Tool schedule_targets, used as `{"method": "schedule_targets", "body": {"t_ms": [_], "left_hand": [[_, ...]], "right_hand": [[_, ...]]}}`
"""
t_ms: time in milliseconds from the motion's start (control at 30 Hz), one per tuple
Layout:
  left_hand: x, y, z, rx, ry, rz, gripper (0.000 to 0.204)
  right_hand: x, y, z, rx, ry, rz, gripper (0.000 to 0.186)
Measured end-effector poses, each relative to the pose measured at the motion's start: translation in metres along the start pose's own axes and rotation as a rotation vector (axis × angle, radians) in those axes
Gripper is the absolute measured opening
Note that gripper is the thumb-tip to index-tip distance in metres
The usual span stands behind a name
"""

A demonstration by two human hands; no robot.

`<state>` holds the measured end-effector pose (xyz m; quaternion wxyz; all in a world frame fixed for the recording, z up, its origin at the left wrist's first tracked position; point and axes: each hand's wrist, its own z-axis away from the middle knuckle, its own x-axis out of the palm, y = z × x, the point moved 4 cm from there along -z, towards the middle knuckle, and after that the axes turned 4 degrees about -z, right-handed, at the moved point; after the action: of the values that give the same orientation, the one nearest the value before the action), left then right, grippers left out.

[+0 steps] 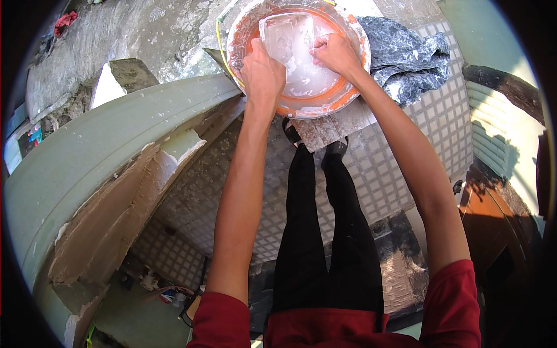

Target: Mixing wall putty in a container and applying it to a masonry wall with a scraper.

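An orange bucket (325,108), its rim smeared with white, stands in front of me with milky white liquid (313,84) inside. Within its mouth is a clear, rectangular plastic container (284,29), wet and whitish, its near part blending into the liquid. My left hand (264,72) is closed on the container's left edge. On the opposite side my right hand (336,53) has its fingers curled in at the right edge, gripping it. How deep the container sits in the liquid I cannot tell.
Beside the bucket on the right lies a crumpled dark marbled plastic sheet (406,58). A large pale green curved piece (127,116) with a rough brown underside takes up the left. Below are a board (336,129), my black-shod feet and a tiled floor (232,191). A yellow-green cord (220,46) runs by the bucket.
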<state>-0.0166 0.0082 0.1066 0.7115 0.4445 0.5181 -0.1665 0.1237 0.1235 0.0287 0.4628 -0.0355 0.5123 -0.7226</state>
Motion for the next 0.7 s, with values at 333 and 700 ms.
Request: {"method": "schedule_targets", "body": {"t_ms": [333,700], "left_hand": [[0.002,-0.004,0.006,-0.083,-0.106,-0.003,0.023],[0.004,-0.011,-0.004,-0.172,-0.276,-0.013,0.033]], "right_hand": [[-0.004,-0.002,0.002,0.017,-0.027,0.231,0.016],[-0.031,-0.041,0.02,-0.115,-0.045,0.425,0.018]]}}
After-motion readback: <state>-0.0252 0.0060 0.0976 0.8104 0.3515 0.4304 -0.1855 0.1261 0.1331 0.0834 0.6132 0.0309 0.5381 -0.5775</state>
